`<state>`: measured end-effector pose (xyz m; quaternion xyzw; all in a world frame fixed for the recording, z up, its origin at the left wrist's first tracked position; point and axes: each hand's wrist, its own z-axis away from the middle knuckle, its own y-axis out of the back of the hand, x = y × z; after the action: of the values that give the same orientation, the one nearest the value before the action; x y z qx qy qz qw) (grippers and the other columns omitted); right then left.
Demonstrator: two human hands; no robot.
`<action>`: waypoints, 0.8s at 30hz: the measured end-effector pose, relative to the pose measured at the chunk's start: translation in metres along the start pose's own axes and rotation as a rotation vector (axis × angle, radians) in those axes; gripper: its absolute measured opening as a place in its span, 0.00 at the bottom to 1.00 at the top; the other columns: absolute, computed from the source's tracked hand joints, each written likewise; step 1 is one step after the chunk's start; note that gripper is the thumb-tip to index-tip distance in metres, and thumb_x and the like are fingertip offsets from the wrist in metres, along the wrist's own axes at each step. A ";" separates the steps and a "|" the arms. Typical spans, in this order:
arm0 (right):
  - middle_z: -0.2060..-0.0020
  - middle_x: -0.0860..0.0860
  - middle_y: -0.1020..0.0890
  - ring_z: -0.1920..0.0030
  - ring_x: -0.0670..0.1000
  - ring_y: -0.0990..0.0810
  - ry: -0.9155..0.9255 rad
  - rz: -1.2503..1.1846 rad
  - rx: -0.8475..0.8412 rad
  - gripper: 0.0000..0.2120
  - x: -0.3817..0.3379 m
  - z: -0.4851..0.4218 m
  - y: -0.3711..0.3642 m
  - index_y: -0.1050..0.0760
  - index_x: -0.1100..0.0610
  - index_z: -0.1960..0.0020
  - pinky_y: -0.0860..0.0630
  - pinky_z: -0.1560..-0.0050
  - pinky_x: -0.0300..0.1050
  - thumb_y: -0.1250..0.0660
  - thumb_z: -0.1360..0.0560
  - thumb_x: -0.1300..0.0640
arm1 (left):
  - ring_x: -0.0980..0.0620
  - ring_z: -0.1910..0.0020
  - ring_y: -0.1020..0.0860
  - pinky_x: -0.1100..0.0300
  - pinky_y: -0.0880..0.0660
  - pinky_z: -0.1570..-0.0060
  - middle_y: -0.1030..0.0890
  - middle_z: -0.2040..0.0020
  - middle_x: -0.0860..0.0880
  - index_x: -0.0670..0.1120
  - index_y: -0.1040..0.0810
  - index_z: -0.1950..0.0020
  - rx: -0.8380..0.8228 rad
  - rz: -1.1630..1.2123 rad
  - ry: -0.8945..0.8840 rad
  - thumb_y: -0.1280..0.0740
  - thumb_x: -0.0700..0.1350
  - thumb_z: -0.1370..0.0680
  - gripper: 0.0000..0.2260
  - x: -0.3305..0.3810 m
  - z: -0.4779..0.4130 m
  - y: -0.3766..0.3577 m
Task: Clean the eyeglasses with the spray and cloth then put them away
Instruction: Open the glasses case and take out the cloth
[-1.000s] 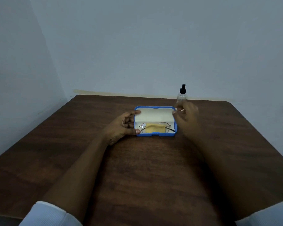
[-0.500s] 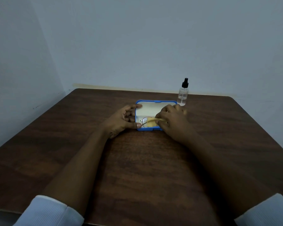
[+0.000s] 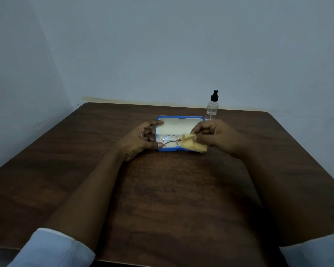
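An open blue glasses case (image 3: 178, 118) with a pale lining lies at the table's far middle. Thin metal-framed eyeglasses (image 3: 170, 141) rest inside it; only the left lens shows. My left hand (image 3: 141, 139) grips the case's left end, thumb on the front rim. My right hand (image 3: 214, 135) pinches a yellow cloth (image 3: 193, 145) and holds it lifted over the case's right half, hiding that side of the glasses. A clear spray bottle (image 3: 212, 107) with a black top stands just behind the case's right corner.
The dark wooden table (image 3: 172, 189) sits in a corner, with pale walls behind and to the left. Its right edge slants away near the right forearm.
My right hand left the spray bottle, reached into the case, pinched the yellow cloth and has lifted it up and to the right off the glasses. The left hand stayed on the case.
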<state>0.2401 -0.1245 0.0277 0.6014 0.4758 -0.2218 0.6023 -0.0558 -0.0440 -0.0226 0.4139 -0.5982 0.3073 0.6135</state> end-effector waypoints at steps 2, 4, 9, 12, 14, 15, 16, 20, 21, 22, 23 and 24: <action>0.60 0.57 0.14 0.59 0.45 0.20 -0.044 0.133 -0.160 0.05 -0.002 0.002 0.002 0.15 0.52 0.49 0.26 0.57 0.37 0.26 0.22 0.61 | 0.40 0.36 0.17 0.48 0.17 0.39 0.20 0.34 0.40 0.52 0.24 0.25 -0.001 -0.003 0.001 0.20 0.31 0.29 0.35 0.001 0.001 -0.001; 0.62 0.60 0.17 0.61 0.48 0.23 -0.046 0.197 -0.201 0.04 -0.003 0.001 -0.001 0.15 0.53 0.48 0.28 0.57 0.42 0.26 0.21 0.60 | 0.38 0.36 0.18 0.46 0.18 0.38 0.20 0.34 0.38 0.51 0.24 0.25 0.004 -0.007 -0.004 0.21 0.31 0.28 0.35 0.002 0.001 -0.002; 0.58 0.57 0.18 0.60 0.49 0.23 -0.051 0.338 -0.178 0.06 -0.002 0.000 0.002 0.15 0.50 0.46 0.28 0.58 0.44 0.28 0.20 0.60 | 0.38 0.36 0.18 0.45 0.18 0.36 0.21 0.33 0.38 0.52 0.24 0.26 0.008 -0.008 -0.003 0.21 0.31 0.28 0.35 0.003 0.002 -0.003; 0.57 0.51 0.17 0.57 0.50 0.21 -0.053 0.385 0.071 0.06 0.007 -0.001 0.007 0.16 0.49 0.47 0.26 0.56 0.49 0.30 0.20 0.57 | 0.42 0.38 0.16 0.49 0.17 0.39 0.20 0.33 0.40 0.53 0.24 0.26 0.001 0.000 0.003 0.21 0.31 0.29 0.35 0.003 0.001 -0.004; 0.57 0.49 0.18 0.58 0.49 0.22 -0.023 0.351 0.294 0.06 0.015 -0.002 0.007 0.17 0.50 0.45 0.27 0.57 0.48 0.30 0.19 0.57 | 0.48 0.43 0.16 0.54 0.16 0.42 0.20 0.35 0.41 0.52 0.24 0.26 0.001 0.003 -0.004 0.21 0.31 0.29 0.35 0.002 0.001 -0.003; 0.58 0.49 0.19 0.58 0.48 0.23 -0.021 0.297 0.374 0.06 0.018 -0.003 0.006 0.17 0.51 0.44 0.27 0.57 0.48 0.31 0.19 0.58 | 0.50 0.45 0.16 0.55 0.16 0.44 0.19 0.36 0.42 0.53 0.24 0.26 0.001 0.004 -0.003 0.20 0.31 0.29 0.35 0.002 0.002 -0.003; 0.58 0.47 0.20 0.58 0.47 0.24 -0.027 0.238 0.429 0.07 0.021 -0.003 0.005 0.17 0.52 0.43 0.26 0.57 0.48 0.31 0.18 0.58 | 0.51 0.45 0.15 0.56 0.16 0.45 0.19 0.36 0.43 0.53 0.24 0.26 0.000 0.004 -0.001 0.20 0.31 0.29 0.35 0.002 0.001 -0.003; 0.55 0.41 0.21 0.55 0.46 0.23 -0.080 0.141 0.516 0.09 0.027 -0.006 0.001 0.16 0.54 0.39 0.23 0.54 0.49 0.32 0.16 0.58 | 0.54 0.45 0.15 0.58 0.17 0.46 0.19 0.35 0.46 0.55 0.23 0.26 -0.008 -0.003 0.002 0.19 0.33 0.30 0.36 0.001 0.001 -0.002; 0.54 0.43 0.21 0.54 0.48 0.23 -0.100 0.121 0.525 0.09 0.027 -0.007 0.001 0.17 0.55 0.38 0.22 0.54 0.51 0.33 0.16 0.58 | 0.54 0.45 0.15 0.58 0.17 0.46 0.19 0.35 0.47 0.56 0.23 0.27 -0.006 -0.005 -0.003 0.19 0.33 0.30 0.36 0.001 0.001 -0.001; 0.54 0.46 0.21 0.54 0.50 0.23 -0.117 0.099 0.531 0.09 0.028 -0.007 0.000 0.17 0.56 0.38 0.21 0.57 0.50 0.32 0.16 0.58 | 0.54 0.44 0.15 0.58 0.17 0.46 0.19 0.35 0.47 0.56 0.23 0.27 -0.004 -0.007 -0.010 0.19 0.33 0.30 0.36 0.001 0.001 -0.001; 0.53 0.48 0.21 0.54 0.51 0.22 -0.129 0.077 0.533 0.09 0.028 -0.008 -0.001 0.17 0.57 0.38 0.20 0.60 0.48 0.32 0.16 0.58 | 0.53 0.44 0.15 0.58 0.17 0.45 0.19 0.35 0.46 0.56 0.23 0.27 -0.002 -0.006 -0.012 0.19 0.33 0.30 0.36 0.000 0.002 -0.001; 0.53 0.50 0.20 0.55 0.51 0.22 -0.135 0.060 0.534 0.08 0.028 -0.008 -0.002 0.17 0.56 0.39 0.21 0.63 0.46 0.31 0.17 0.58 | 0.51 0.43 0.15 0.57 0.17 0.44 0.19 0.34 0.46 0.56 0.23 0.27 -0.001 -0.001 -0.010 0.19 0.33 0.30 0.35 0.000 0.002 -0.001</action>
<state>0.2485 -0.1085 0.0046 0.7363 0.3414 -0.3611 0.4593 -0.0556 -0.0461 -0.0225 0.4156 -0.6012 0.3044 0.6109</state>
